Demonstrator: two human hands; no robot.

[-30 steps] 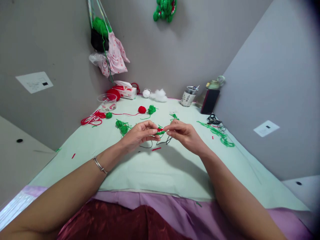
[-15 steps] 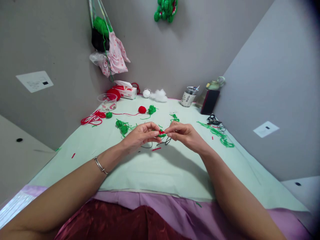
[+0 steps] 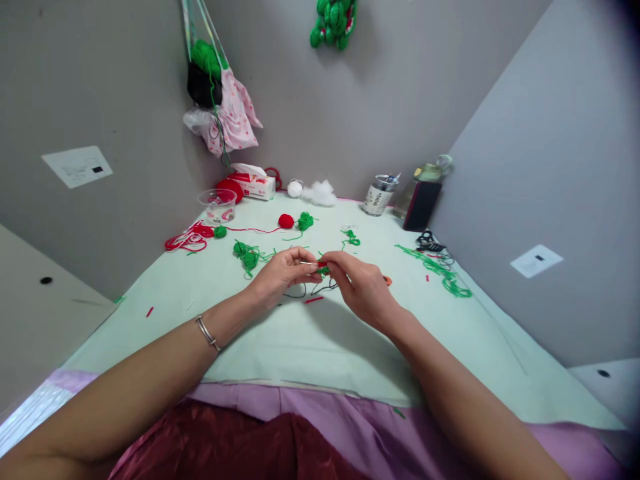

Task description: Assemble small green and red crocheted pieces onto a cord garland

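Tissue pack [image 3: 257,187], far left: red-and-white, printed lettering too small to read. Pen can [image 3: 376,199], far right: pale label, dark vertical characters, not legible. Wall plate [image 3: 77,165] at left: faint print, unreadable. Small red-and-green yarn piece [image 3: 324,269] raised above near-middle of table cover [image 3: 300,347], between both hands. Left hand [image 3: 286,275]: thumb and fingers pinched on its left end. Right hand [image 3: 367,288]: fingers bunched over right end, partly hiding it; exact grip cannot be told. Red yarn ball [image 3: 286,221] beyond hands.
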